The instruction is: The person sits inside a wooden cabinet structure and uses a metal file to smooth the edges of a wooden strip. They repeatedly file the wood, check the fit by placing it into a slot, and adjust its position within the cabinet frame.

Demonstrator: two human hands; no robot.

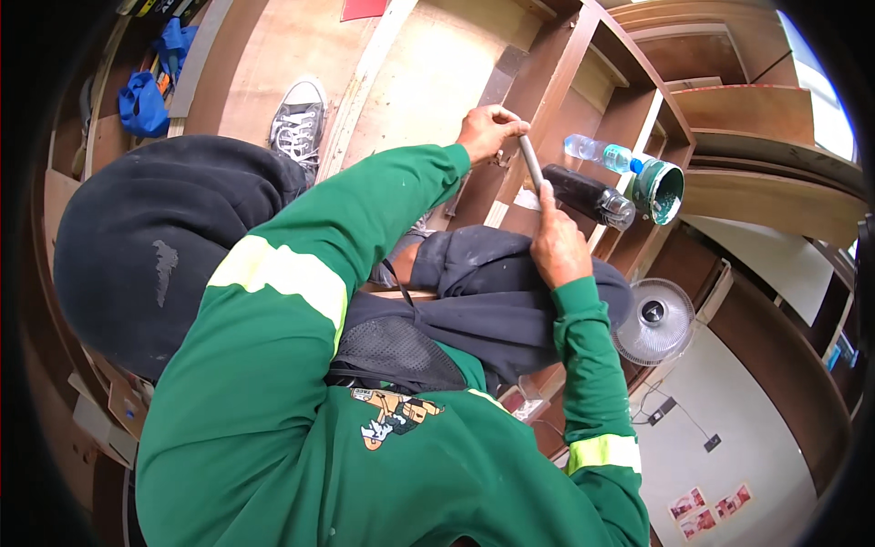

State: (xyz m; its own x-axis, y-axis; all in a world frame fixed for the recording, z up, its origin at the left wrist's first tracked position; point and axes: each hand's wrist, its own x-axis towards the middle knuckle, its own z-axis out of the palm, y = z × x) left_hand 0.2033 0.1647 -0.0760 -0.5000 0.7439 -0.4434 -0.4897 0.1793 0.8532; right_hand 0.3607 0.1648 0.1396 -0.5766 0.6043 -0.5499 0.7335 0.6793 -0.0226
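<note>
My left hand (488,128) is closed around the top end of a slim grey rod-like tool (530,160). My right hand (556,242) grips the tool's lower end. The tool stands nearly upright against the edge of a brown wooden cabinet frame (556,87). Both arms are in green sleeves with yellow reflective bands. My dark-trousered knees lie under the arms, and my grey sneaker (299,120) rests on a pale wooden panel (428,73). What the tool's tip touches is hidden by my right hand.
Inside the cabinet lie a clear water bottle with a blue cap (597,150), a dark bottle (588,193) and a green-stained can (661,190). A white fan (652,321) stands below right. A blue bag (141,102) sits at upper left.
</note>
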